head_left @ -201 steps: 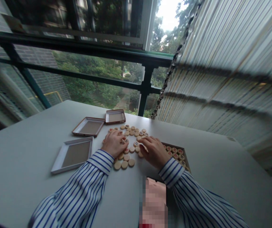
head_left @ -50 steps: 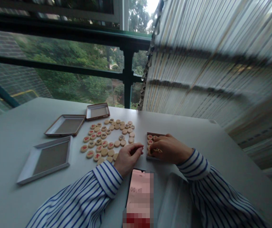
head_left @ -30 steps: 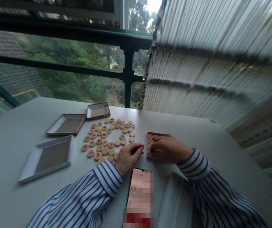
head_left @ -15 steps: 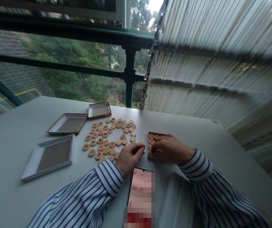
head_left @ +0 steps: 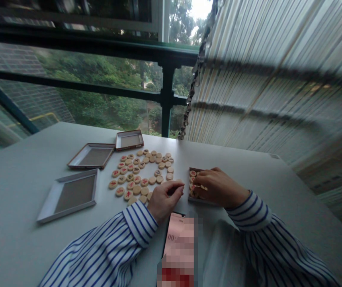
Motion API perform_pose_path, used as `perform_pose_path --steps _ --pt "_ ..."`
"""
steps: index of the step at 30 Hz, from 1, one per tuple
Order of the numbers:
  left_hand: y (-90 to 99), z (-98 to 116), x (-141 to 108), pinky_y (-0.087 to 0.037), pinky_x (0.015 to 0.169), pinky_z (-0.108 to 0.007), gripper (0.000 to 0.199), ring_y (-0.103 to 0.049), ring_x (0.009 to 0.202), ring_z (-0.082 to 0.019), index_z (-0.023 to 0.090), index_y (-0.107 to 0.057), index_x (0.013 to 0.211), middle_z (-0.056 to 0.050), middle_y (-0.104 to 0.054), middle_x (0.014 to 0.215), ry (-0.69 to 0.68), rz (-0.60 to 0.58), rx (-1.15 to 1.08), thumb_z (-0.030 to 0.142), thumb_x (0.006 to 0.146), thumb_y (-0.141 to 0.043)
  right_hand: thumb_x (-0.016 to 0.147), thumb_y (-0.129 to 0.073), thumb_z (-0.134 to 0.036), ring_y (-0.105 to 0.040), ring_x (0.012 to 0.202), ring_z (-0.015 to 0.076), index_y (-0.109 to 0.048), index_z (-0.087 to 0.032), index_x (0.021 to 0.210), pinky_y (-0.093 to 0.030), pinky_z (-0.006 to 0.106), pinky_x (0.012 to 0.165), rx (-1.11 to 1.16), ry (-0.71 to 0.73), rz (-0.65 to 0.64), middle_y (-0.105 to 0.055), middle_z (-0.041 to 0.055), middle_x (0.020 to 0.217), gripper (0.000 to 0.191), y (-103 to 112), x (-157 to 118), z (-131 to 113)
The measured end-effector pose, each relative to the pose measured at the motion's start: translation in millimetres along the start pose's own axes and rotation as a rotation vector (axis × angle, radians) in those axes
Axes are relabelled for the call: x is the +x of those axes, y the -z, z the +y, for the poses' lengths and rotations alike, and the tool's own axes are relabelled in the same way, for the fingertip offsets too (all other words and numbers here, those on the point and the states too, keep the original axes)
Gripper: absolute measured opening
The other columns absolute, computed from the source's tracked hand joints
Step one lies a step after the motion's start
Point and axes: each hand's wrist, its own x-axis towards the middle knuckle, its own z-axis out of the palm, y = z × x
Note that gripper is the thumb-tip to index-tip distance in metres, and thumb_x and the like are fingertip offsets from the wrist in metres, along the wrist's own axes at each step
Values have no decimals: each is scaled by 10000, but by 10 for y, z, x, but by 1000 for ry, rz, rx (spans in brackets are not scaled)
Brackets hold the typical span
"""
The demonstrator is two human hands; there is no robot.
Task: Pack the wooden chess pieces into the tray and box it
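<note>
My left hand [head_left: 165,199] rests on the table beside the loose pieces, its thumb and fingers drawn together. Whatever they hold, if anything, is hidden. Over a small open box [head_left: 190,194] reaches my right hand [head_left: 220,187], palm down, with fingers slightly apart and touching the pieces inside. Round wooden Chinese chess pieces [head_left: 192,173] with red characters show along the box's left side; the hand covers much of the rest. Many loose Chinese chess pieces [head_left: 144,182] lie spread left of my left hand, some with red or black characters, others with plain faces up.
A phone [head_left: 176,229] with a partly blurred timer screen lies between my forearms. Clear plastic [head_left: 223,251] lies right of it. At left are a grey-white tray [head_left: 47,207] and two brown-edged box lids [head_left: 91,155], [head_left: 129,139]. A string curtain [head_left: 248,79] hangs beside the window.
The view has shifted slightly, so the table things sit further right. My right hand has lifted a little and its fingers have loosened over the box. My left hand keeps its pose.
</note>
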Motion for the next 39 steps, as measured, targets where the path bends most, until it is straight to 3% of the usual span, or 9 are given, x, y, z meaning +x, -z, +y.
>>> perform_pose_path --steps 11,16,20,25,31,39 --pt "204 173 -27 -494 645 -231 191 -608 679 -120 153 -632 874 -42 -656 787 -108 86 189 271 764 -531 829 -434 -252 -529 801 143 -592 -183 879 -307 281 740 -11 -44 123 -611 55 851 179 0 31 -118" --pt "472 270 12 -504 662 -247 206 -610 706 -129 169 -631 882 -38 -663 829 -144 138 295 298 748 -542 830 -424 -231 -526 849 157 -590 -194 948 -310 291 763 4 -66 190 -613 61 876 207 6 46 -163" --pt "772 313 35 -511 680 -271 244 -620 737 -152 151 -629 886 -56 -667 835 -94 180 326 328 743 -542 838 -406 -228 -523 873 162 -588 -186 970 -321 292 761 36 -68 230 -613 69 907 229 -4 63 -187" --pt "1103 283 13 -514 672 -274 267 -622 734 -156 143 -629 879 -61 -669 841 -96 285 394 352 740 -537 843 -402 -230 -523 838 156 -589 -185 961 -331 287 740 44 -58 266 -613 67 892 226 -35 100 -219" --pt "1401 189 -28 -488 686 -257 238 -599 739 -146 151 -622 884 -52 -652 836 -258 398 660 321 755 -514 850 -399 -239 -519 833 156 -580 -186 965 -332 288 745 36 -27 274 -609 61 884 221 -12 176 -324" --pt "1573 58 -34 -472 740 -284 246 -601 790 -172 157 -609 929 -68 -654 870 -327 370 892 285 765 -478 854 -389 -227 -520 806 147 -580 -182 923 -323 281 719 5 53 232 -610 58 866 208 152 406 -554"
